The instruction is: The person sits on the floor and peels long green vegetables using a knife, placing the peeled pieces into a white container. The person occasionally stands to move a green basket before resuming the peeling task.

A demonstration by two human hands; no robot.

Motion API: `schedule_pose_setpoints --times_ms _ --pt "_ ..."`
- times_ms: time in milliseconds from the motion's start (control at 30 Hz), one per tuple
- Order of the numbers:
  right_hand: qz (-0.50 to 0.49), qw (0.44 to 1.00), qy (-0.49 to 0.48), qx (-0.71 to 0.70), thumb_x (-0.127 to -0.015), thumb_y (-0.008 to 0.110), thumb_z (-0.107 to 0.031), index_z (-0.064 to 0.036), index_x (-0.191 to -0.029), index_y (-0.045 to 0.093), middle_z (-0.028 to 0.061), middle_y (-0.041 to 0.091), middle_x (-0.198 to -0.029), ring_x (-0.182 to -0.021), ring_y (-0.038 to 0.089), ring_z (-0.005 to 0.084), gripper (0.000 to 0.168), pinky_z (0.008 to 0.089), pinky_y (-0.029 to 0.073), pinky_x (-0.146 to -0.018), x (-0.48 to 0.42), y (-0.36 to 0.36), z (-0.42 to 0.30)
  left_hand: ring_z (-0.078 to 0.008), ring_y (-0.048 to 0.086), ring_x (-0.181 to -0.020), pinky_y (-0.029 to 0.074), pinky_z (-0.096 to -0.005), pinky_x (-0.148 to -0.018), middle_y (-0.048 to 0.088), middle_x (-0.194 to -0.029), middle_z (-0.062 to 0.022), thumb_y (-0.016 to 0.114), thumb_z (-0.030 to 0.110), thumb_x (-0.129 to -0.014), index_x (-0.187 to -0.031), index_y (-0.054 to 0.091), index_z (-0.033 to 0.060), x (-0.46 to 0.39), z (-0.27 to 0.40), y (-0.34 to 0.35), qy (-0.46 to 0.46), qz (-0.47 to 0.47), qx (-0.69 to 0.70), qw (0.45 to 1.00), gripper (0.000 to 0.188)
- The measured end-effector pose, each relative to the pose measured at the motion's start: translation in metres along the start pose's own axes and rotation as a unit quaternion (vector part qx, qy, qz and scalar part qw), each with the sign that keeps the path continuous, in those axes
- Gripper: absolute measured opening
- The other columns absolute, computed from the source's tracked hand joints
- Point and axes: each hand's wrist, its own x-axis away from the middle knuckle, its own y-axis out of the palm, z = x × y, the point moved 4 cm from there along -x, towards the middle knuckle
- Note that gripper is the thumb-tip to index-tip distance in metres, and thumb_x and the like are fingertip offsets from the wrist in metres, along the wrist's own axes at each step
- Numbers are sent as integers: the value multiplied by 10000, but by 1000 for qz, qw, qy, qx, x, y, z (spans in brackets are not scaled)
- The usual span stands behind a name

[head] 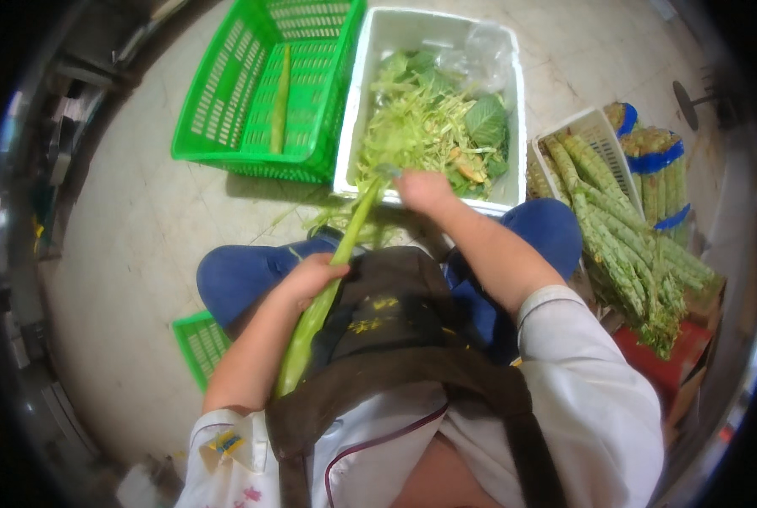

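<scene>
My left hand (312, 279) grips a long, pale green celtuce stem (358, 222), largely stripped of its skin. The stem slants across my lap, its far end at the near rim of a white foam box (522, 140). At that end my right hand (426, 190) is closed around a peeler (388, 170); its blade is blurred and partly hidden by peel. Pale green peelings (391, 130) and some leaves fill much of the foam box. One peeled celtuce stem (280, 114) lies in the green plastic crate (315, 162) on the box's left.
Unpeeled celtuce stems (632, 247) lie in and over a white basket (597, 124) on my right. Bundles tied with blue tape (661, 155) stand behind it. Another green crate (200, 346) sits by my left knee. Loose peelings (378, 228) litter the tiled floor (118, 254) before me.
</scene>
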Motion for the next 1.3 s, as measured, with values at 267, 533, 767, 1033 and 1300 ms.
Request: schedule_pose_setpoints --times_ms 267,533,767,1033,1300 --pt "-5 997 -29 -74 -957 419 -395 -65 -999 628 145 679 -919 -819 658 334 393 462 515 -726 24 -11 -36 -140 580 -682 472 -295 -591 633 -827 -58 620 153 -895 -1039 621 -1 18 -9 8 -22 -3 -28 999 210" --pt "-61 997 57 1 -972 373 -351 -70 -1039 644 185 671 -1012 -959 648 328 396 462 514 -797 -13 17 43 -131 581 -748 477 -284 -628 627 -918 -65 599 135 -907 -1120 587 3 24 -15 1 5 7 -58 998 251" --pt "-53 995 -33 -80 -963 386 -365 -66 -1071 647 144 676 -1034 -890 664 318 411 443 518 -796 19 -10 -40 -140 571 -744 497 -281 -623 557 -857 -40 533 146 -950 -1275 490 52 34 -9 4 27 -54 110 992 341" --pt "-32 997 63 -8 -960 385 -346 -95 -1050 641 151 671 -1026 -919 649 337 368 463 515 -793 -16 10 33 -152 569 -667 498 -269 -610 581 -798 -56 507 213 -975 -1108 545 37 25 -15 -8 -24 -64 124 990 224" --pt "-7 983 -111 -143 -954 456 -349 -76 -1107 541 162 670 -862 -765 644 373 325 478 501 -685 31 6 -58 -175 558 -598 481 -294 -543 584 -752 -78 486 255 -981 -1081 526 77 28 -5 -5 -22 4 153 988 208"
